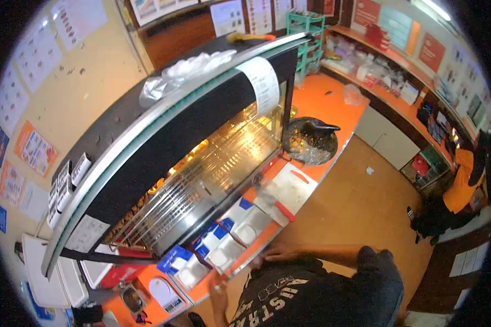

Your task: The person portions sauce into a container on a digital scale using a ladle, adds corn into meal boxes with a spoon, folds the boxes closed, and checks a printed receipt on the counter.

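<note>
Fig.: Right hand [276,254] flat on counter edge [267,240], fingers spread, pinching nothing; left hand [219,291] low by same edge, grip not discernible. Nearest: box stacks [223,242] just beside, prob. light, crushable; hold by side walls.

poster text [35,150] too small to read

Heated display case [202,163] with wire racks, lit inside. Crumpled plastic gloves [185,73] on its top. Round black tray [311,141] with tongs on orange counter [327,98]. White cutting board [289,188] beside it. Green shelf rack [308,38] at back.
</note>
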{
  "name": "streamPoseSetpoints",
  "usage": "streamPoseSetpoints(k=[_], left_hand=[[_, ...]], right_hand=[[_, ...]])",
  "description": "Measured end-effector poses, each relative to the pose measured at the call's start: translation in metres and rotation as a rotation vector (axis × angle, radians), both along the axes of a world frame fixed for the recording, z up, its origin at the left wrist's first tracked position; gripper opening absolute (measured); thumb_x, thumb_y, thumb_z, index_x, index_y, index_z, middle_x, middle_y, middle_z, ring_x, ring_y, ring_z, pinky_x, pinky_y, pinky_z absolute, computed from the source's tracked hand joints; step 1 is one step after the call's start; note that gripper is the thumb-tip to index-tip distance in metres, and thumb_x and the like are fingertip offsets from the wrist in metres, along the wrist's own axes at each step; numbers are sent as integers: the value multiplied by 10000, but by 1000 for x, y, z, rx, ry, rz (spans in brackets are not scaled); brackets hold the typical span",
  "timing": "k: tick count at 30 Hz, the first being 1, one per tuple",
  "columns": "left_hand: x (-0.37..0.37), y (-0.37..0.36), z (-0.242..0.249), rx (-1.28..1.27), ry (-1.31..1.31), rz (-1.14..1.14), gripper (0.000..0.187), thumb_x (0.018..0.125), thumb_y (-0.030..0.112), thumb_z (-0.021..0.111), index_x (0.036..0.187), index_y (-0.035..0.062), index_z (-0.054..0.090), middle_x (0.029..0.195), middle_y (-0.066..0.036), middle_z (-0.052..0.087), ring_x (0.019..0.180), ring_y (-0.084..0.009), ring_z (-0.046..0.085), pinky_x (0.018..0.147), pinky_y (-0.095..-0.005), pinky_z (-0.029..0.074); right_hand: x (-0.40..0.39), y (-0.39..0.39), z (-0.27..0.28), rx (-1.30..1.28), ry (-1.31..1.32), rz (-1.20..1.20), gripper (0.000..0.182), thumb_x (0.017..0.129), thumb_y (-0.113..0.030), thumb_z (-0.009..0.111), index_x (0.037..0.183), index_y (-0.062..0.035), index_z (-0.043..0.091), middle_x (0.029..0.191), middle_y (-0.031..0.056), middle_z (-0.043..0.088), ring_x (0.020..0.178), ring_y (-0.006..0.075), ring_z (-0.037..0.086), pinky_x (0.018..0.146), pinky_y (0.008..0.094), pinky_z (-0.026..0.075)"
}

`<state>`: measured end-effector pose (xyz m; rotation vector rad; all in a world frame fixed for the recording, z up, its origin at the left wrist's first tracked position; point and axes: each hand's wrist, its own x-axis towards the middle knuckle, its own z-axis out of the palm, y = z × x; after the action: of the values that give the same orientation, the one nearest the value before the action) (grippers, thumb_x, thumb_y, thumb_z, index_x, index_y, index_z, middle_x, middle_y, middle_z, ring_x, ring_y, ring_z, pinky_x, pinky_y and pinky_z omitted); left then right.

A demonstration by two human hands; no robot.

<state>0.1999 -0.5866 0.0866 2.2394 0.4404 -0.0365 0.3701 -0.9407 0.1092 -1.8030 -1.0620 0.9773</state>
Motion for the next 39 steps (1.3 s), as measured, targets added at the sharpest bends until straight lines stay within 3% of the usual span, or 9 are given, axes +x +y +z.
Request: streamPoseSetpoints(k=[3, 9, 15, 19, 24, 27, 31, 36, 39], left_hand=[[-37, -25, 15, -207, 176, -72, 550, 927, 389, 547, 1301, -9, 479, 1354, -246, 431, 1300, -386, 358, 1089, -464, 267], [-41, -33, 35, -294, 376, -341, 534, 939, 460, 492, 1210, 4, 557, 1215, -248, 533, 1177, -373, 475, 1016, -442, 347], [-13, -50, 13, -172, 430, -671, 576, 951, 531, 437, 1119, 17, 636, 1075, -249, 635, 1055, -361, 592, 943, -420, 428], [45, -112, -6, 36, 686, -399, 666, 939, 575, 438, 772, -12, 705, 693, -239, 641, 715, -375, 645, 740, -443, 470], [129, -224, 48, -82, 483, -347, 617, 969, 474, 424, 695, -37, 637, 694, -239, 625, 671, -379, 620, 676, -462, 455], [134, -232, -58, -157, 476, -383, 589, 974, 441, 410, 691, -37, 605, 682, -259, 608, 678, -400, 616, 694, -482, 457], [135, -262, -34, 98, 400, -444, 451, 932, 344, 463, 750, -29, 640, 785, -281, 625, 754, -416, 624, 739, -472, 475], [64, -260, -35, -88, 706, -153, 405, 893, 353, 509, 861, -11, 685, 866, -270, 649, 814, -412, 631, 778, -440, 495], [2, -248, -39, -168, 871, 2, 401, 893, 352, 512, 863, -8, 684, 867, -266, 649, 811, -407, 630, 774, -438, 495]], right_hand=[[-61, -72, -31, -254, 311, -226, 599, 994, -509, 389, 1401, -76, 458, 1362, 140, 530, 1218, 336, 513, 1047, 454, 383], [-31, -97, 36, -349, 289, 22, 501, 954, -397, 565, 1295, -30, 573, 1304, 106, 600, 1181, 241, 555, 1013, 370, 413], [40, -134, 31, -234, 206, 166, 297, 849, -295, 722, 1052, -79, 734, 962, 60, 738, 856, 144, 670, 743, 311, 520], [90, -195, 28, -342, 234, 34, 217, 809, -250, 758, 943, -80, 763, 903, 52, 743, 801, 135, 683, 688, 306, 525], [159, -264, 76, 15, 111, -292, 275, 807, -309, 757, 718, -49, 739, 723, 112, 703, 579, 166, 617, 560, 353, 479], [197, -280, 68, -335, -351, -433, 518, 851, -409, 694, 556, -2, 572, 571, 181, 556, 489, 198, 490, 498, 414, 375], [224, -266, 67, 120, -276, -772, 507, 960, -355, 543, 641, 23, 430, 579, 189, 394, 531, 280, 422, 559, 439, 333], [240, -244, 42, 299, -294, -621, 68, 971, -80, 481, 947, -17, 484, 828, 65, 557, 618, 191, 541, 646, 363, 468], [238, -241, 40, 281, -118, -594, 93, 973, -74, 476, 1034, -5, 494, 814, 130, 588, 697, 191, 577, 648, 358, 479]])
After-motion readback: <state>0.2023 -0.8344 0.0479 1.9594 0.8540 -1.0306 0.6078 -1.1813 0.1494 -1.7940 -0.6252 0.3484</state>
